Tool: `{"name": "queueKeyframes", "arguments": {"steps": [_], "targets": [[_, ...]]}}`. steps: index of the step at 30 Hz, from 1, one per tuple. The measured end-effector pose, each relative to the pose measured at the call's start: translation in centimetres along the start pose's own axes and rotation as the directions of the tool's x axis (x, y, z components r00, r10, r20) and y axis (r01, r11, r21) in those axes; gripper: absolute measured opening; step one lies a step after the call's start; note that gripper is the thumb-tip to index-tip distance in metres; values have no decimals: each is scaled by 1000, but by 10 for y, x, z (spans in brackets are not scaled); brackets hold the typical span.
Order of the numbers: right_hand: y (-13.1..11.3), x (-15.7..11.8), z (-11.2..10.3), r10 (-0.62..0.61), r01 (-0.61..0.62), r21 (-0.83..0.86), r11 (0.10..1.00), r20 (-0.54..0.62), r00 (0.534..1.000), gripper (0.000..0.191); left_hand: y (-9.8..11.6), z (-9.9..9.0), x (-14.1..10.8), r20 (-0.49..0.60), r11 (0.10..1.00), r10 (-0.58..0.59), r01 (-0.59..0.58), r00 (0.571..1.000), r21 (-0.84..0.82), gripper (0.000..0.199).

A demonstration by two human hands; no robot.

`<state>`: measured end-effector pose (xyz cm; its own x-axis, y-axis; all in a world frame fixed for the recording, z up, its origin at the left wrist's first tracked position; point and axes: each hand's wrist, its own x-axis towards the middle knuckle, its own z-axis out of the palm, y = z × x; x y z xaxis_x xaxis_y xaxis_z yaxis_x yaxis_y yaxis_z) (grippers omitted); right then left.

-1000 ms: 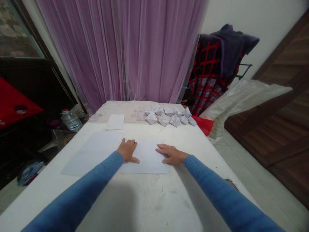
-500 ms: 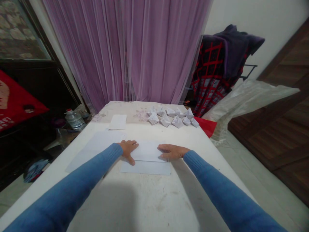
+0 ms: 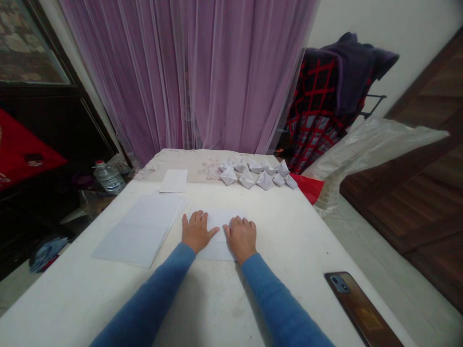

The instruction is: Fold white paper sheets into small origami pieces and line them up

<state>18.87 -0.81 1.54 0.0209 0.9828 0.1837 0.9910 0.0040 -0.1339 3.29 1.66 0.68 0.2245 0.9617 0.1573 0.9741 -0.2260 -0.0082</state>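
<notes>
A sheet of white paper lies on the table in front of me, with a straight fold line or edge running across it. My left hand presses on its left part, fingers spread and thumb pointing inward. On the right part rests my right hand, palm down, fingers slightly bent and thumb apart. Both hands hide portions of the sheet. To the left is a stack of white paper, and beyond it a smaller piece of paper. Several folded paper boats stand in two rows at the far right.
The white table reaches toward a purple curtain. A phone lies near the right edge. Red material and a plastic sheet are beside the table; a water bottle stands beyond the left edge.
Both hands have turned, fingers now pointing away from me. My right hand has moved left, closer to my left hand. The paper stack and the phone now show because my forearms have come inward.
</notes>
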Motion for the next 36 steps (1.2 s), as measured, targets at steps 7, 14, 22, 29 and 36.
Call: {"name": "queueKeyframes", "arguments": {"steps": [7, 14, 22, 29, 36], "targets": [[0, -17, 14, 6, -9, 51, 999, 54, 998, 71, -18, -6, 0, 141, 996, 79, -72, 987, -51, 74], [20, -18, 11, -35, 19, 75, 997, 218, 975, 74, -41, -19, 6, 311, 980, 190, -158, 931, -124, 76], [58, -19, 3, -107, 109, 8, 994, 276, 955, 56, -77, -17, 24, 440, 924, 381, -323, 813, -202, 76], [81, -18, -3, -178, 173, 41, 984, 304, 936, 52, -78, -34, 40, 605, 914, 400, -343, 688, -214, 87], [39, -1, 3, -70, 52, 235, 970, 69, 995, 53, -72, -39, 41, 626, 929, 361, -324, 691, -179, 91]]}}
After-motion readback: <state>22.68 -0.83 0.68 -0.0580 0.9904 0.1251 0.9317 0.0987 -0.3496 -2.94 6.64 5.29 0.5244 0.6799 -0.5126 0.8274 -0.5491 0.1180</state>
